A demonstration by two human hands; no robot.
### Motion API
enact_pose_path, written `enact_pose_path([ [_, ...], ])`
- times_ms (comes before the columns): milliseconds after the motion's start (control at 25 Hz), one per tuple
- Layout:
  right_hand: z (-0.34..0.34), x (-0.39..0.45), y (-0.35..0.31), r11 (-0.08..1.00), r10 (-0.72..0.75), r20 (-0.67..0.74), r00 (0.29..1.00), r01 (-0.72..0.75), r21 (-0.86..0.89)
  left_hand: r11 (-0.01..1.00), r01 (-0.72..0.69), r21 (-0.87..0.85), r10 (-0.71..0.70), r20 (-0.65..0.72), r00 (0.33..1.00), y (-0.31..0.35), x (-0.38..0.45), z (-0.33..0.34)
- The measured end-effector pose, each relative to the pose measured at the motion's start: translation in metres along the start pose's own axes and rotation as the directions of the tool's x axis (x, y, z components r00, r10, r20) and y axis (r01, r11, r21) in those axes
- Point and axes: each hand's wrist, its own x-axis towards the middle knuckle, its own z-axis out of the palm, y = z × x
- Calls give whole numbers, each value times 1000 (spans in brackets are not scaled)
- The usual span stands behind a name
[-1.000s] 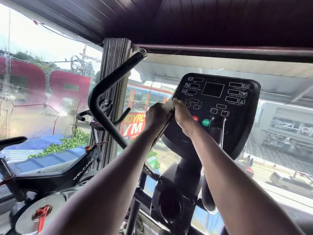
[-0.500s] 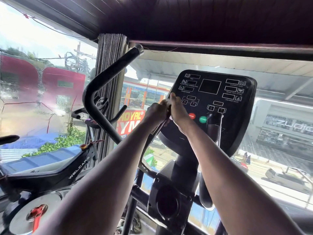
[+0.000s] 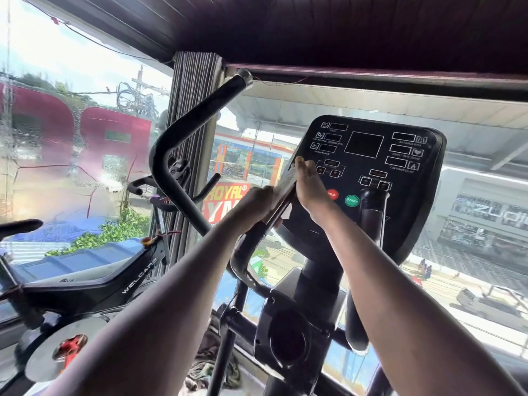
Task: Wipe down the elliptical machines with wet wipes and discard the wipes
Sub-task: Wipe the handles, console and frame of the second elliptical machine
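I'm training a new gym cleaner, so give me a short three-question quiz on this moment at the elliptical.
1. True or false: the right hand rests on the console.
2. Which button is green? A) STOP B) START
3. Fill in: both hands meet at a pale ____.

Key: 1 true. 2 B; the STOP button is red. 3 pack, probably the wipes; the left hand grips it from below, by the console's left edge.
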Motion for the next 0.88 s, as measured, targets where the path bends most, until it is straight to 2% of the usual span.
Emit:
enact_pose_path([
  [80, 3, 2, 3, 1000, 9, -2, 1000, -9, 10, 998, -19, -59, 18, -16, 1000, 2, 2, -4],
  [200, 5, 2, 3, 998, -10, 2, 1000, 10, 57, 987, -153, -46, 147, -110, 983, 26, 4, -1],
  [360, 3, 1, -1, 998, 14, 7, 1000, -15, 53, 985, -157, 68, 163, -95, 982, 35, 7, 21],
  [480, 3, 1, -1, 1000, -1, -13, 1000, 1, -27, 996, -22, -90, 16, -64, 998, 11, 4, 12],
  [520, 3, 0, -1, 999, -10, -12, 1000, 9, -37, 995, 5, -96, -9, -43, 999, 6, 4, 8],
  [600, 3, -1, 1, 999, -22, 0, 1000, 22, -43, 999, -41, 1, 41, -45, 998, 8, 6, 5],
  [680, 6, 0, 0, 1000, -20, -4, 1000, 20, 7, 993, -99, -65, 89, -136, 987, 27, 6, 7],
  [760, 7, 3, -3, 993, 22, 0, 1000, -22, 120, 978, -192, -76, 181, -140, 974, 41, 6, 15],
  [880, 5, 1, -5, 991, 40, 15, 999, -42, 129, 983, -171, -59, 165, -100, 981, 33, 0, 22],
])
